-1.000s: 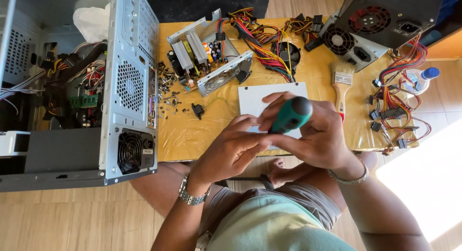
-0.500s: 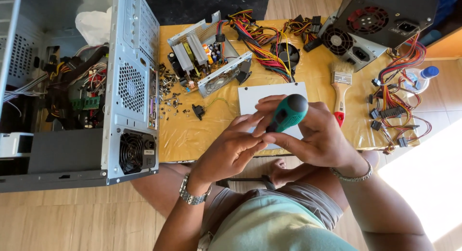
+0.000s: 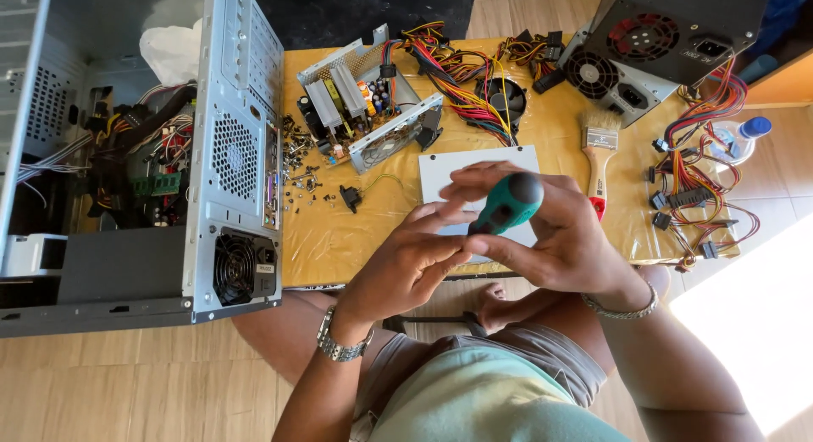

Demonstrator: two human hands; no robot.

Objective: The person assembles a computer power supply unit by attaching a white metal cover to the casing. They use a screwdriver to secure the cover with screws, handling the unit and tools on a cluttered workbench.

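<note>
Head view: we are noting the right hand [image 3: 563,239] gripping a green-and-black plastic-handled screwdriver [image 3: 508,203] above the yellow-covered desk [image 3: 339,239]; left hand [image 3: 411,260] fingers are pinching near its shaft. We are advising steady, aligned support.

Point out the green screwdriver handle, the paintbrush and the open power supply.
green screwdriver handle [image 3: 511,201], head view, rounded butt end
paintbrush [image 3: 600,150], head view, metal ferrule
open power supply [image 3: 360,103], head view, exposed circuit board
</note>
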